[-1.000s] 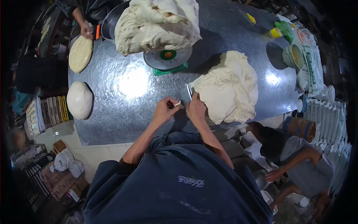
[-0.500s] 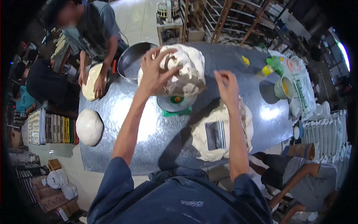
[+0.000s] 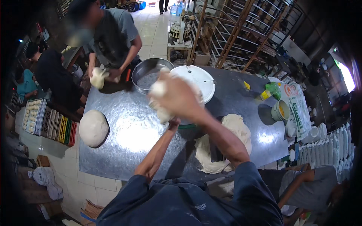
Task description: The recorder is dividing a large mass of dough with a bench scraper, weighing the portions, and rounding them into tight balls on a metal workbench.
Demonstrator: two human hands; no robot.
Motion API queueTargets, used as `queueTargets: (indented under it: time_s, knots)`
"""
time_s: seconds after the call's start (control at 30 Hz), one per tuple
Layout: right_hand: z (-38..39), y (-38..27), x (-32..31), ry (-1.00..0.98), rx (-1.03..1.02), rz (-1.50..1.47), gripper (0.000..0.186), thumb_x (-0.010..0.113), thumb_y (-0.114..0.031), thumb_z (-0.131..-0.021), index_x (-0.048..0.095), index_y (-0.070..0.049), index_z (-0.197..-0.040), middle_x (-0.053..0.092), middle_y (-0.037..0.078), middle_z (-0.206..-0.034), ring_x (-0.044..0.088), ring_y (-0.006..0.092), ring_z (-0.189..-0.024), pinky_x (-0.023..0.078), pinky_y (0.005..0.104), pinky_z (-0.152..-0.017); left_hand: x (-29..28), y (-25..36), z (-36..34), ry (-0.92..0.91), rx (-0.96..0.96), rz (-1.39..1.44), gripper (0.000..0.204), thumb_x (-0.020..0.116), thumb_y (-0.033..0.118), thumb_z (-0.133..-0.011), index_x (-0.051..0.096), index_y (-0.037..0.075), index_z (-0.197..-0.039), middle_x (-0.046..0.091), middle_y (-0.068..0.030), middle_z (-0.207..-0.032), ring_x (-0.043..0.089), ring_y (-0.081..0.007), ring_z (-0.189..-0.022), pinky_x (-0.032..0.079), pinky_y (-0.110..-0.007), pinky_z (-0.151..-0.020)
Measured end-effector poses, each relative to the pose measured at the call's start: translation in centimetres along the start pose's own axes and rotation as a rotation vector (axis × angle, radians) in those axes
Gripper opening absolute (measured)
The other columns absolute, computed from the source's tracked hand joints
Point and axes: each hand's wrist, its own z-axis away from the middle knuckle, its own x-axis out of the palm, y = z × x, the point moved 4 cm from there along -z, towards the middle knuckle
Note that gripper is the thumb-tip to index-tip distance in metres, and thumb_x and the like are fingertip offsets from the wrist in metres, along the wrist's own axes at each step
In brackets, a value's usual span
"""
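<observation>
Above the tabletop, just left of the white round plate of a scale, a lump of pale dough is between my hands. My right hand, smeared by motion, reaches across to the left and grips it from above. My left hand is closed at its lower side, mostly hidden. Under my right forearm a larger spread of dough lies on the table, with a metal dough scraper on it. A smooth dough ball sits at the left edge.
A metal bowl stands behind the dough. Across the grey table, a co-worker handles another dough piece. At the right are a green bottle, a bucket and a white sack.
The dough has come off the scale, baring its white plate. My right hand has swung left onto the dough; my left hand has dropped beneath. The co-worker has lifted their dough.
</observation>
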Motion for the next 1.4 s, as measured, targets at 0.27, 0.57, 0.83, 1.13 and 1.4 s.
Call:
queueTargets:
  time_s: [0.27,0.57,0.83,1.13,1.4]
  knots:
    - [-1.4,-10.9,10.3,-0.421,0.236,-0.830,0.067,0.080,-0.032,-0.073,0.040,0.001,-0.114,0.060,0.017,-0.090,0.059,0.0203,-0.076,0.050,0.0328,-0.065,-18.1,1.9,4.8,-0.565,-0.247,-0.558,0.053,0.059,0.028,-0.090,0.045,-0.003,-0.131,0.050,-0.0166,-0.126,0.047,-0.0265,-0.114,0.039,-0.039,-0.099]
    - [5.2,-19.7,25.0,-0.094,0.173,-1.007,0.054,0.071,-0.014,-0.074,0.036,-0.002,-0.113,0.034,0.019,-0.112,0.038,0.0352,-0.110,0.033,0.0423,-0.097,-42.7,2.5,2.4,-0.013,-0.579,-0.966,0.058,0.069,0.026,-0.083,0.045,0.000,-0.130,0.051,-0.0171,-0.126,0.046,-0.0328,-0.117,0.035,-0.041,-0.102]
    - [11.6,-32.9,27.7,-0.164,-0.045,-1.362,0.059,0.064,0.000,-0.067,0.034,0.008,-0.118,0.027,0.023,-0.118,0.034,0.0416,-0.113,0.030,0.0480,-0.098,-34.8,4.7,7.2,-0.186,-0.733,-0.811,0.074,0.065,0.030,-0.089,0.022,0.004,-0.144,0.019,-0.0227,-0.147,0.022,-0.0360,-0.136,0.016,-0.045,-0.111]
    - [8.4,-14.5,33.2,-0.087,0.230,-0.711,0.038,0.061,-0.004,-0.073,0.050,0.008,-0.108,0.036,0.029,-0.127,0.038,0.0463,-0.117,0.035,0.0508,-0.097,-38.8,1.8,8.1,-0.060,-0.723,-0.645,0.058,0.040,0.038,-0.100,0.025,0.005,-0.145,0.016,-0.0162,-0.151,0.018,-0.0321,-0.138,0.015,-0.041,-0.113]
    - [15.3,1.4,35.0,-0.184,0.288,-0.008,0.097,0.068,-0.056,-0.073,0.028,-0.004,-0.145,0.015,0.027,-0.151,0.006,0.0450,-0.142,0.001,0.0640,-0.109,-33.1,-2.0,6.3,-0.158,-0.975,-0.606,0.079,0.041,0.048,-0.096,0.010,-0.006,-0.144,0.005,-0.0279,-0.149,0.008,-0.0380,-0.140,0.010,-0.046,-0.112]
